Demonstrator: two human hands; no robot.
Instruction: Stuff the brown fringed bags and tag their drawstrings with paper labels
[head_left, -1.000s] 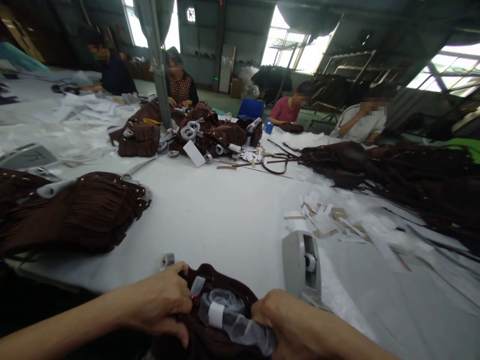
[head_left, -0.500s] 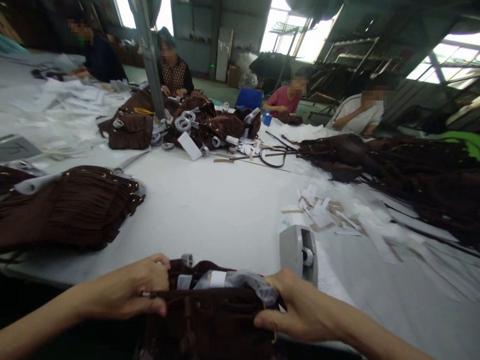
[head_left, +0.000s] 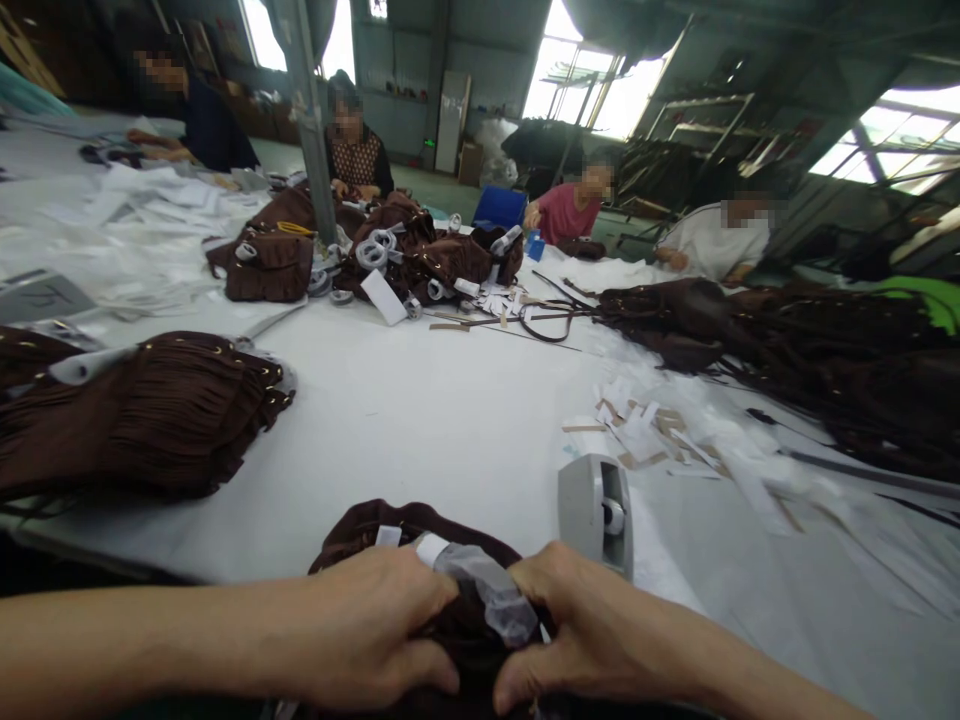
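A dark brown bag (head_left: 420, 517) stands at the table's near edge with its mouth spread. My left hand (head_left: 375, 630) grips the bag's near rim around its middle, fingers over the edge and thumb in front. On the right side of the same bag, my right hand (head_left: 562, 625) is closed on the rim, thumb toward me. Between the hands, clear plastic wrapping (head_left: 491, 590) with a white tag (head_left: 433, 548) pokes out of the opening. The fingertips inside the bag are hidden. Just beyond my right hand is a grey tape dispenser (head_left: 596, 510).
Stacked brown bags (head_left: 165, 410) lie at the left, and more brown bags (head_left: 420, 250) are heaped by a metal post (head_left: 311, 130). Paper scraps (head_left: 652, 430) and dark straps with bags (head_left: 810, 350) cover the right. Several people sit across the white table (head_left: 420, 400).
My left hand has moved right from the bag's left corner to the middle of its rim. The bag's far edge now bulges upward, while my right hand stays at the right side.
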